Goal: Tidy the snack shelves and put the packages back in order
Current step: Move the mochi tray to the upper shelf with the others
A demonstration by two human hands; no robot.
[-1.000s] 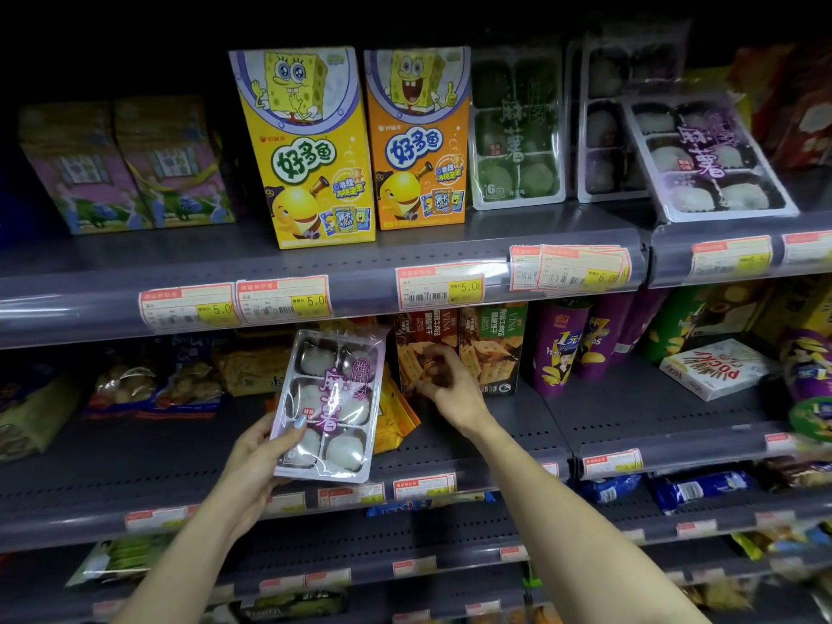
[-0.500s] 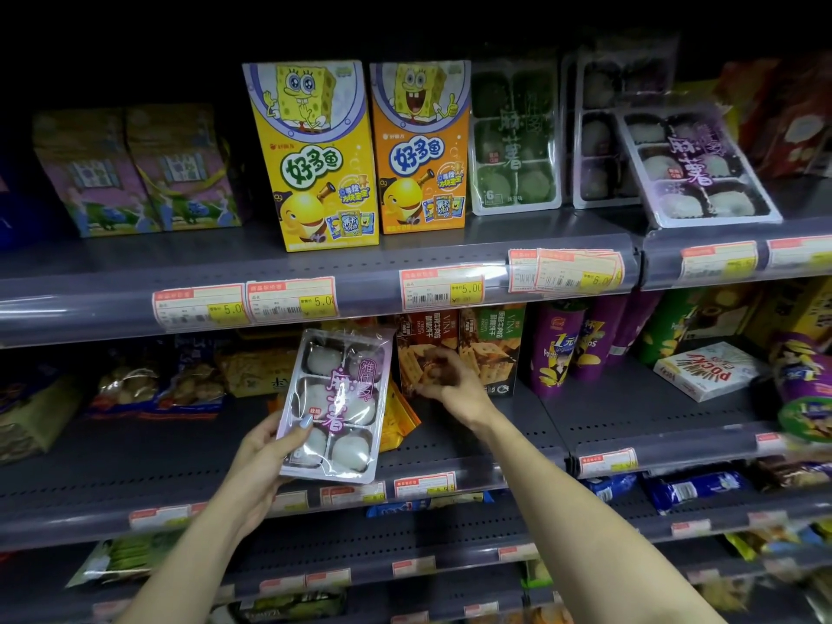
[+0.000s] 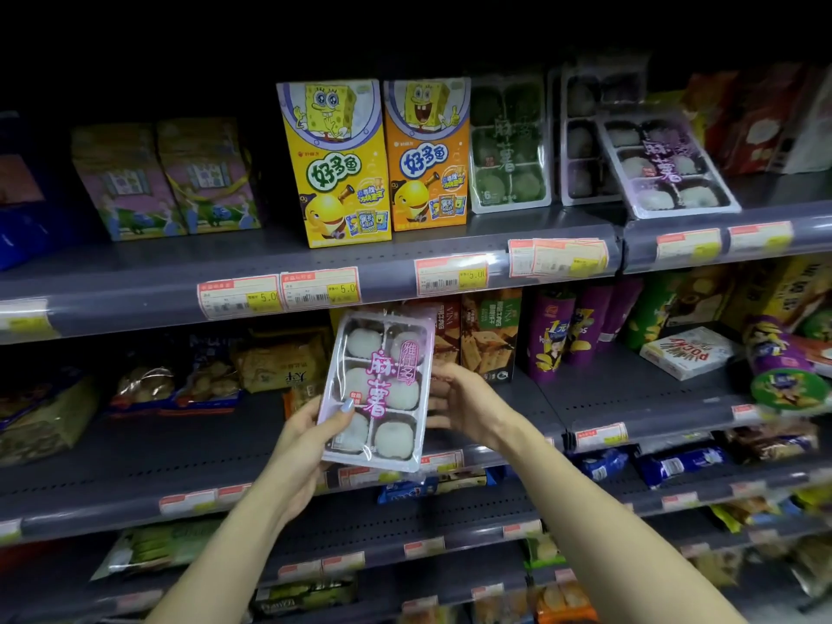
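Observation:
A clear tray of white mochi with pink lettering (image 3: 380, 389) stands upright in front of the middle shelf. My left hand (image 3: 310, 432) grips its lower left edge, thumb on the front. My right hand (image 3: 463, 405) has its fingers curled at the tray's right edge, partly hidden behind it. On the top shelf a purple mochi tray (image 3: 662, 166) leans tilted against an upright grey-purple one (image 3: 585, 150), beside a green mochi tray (image 3: 508, 146).
Yellow (image 3: 335, 164) and orange (image 3: 425, 155) cartoon boxes stand on the top shelf. Cracker boxes (image 3: 488, 335), purple chip tubes (image 3: 565, 335) and a flat Pocky box (image 3: 689, 351) fill the middle shelf at right. Bagged snacks (image 3: 180, 385) lie at left. Lower shelves hold more packets.
My right hand left the cracker boxes and came to the mochi tray's right edge. The tray rose slightly and moved right with my left hand.

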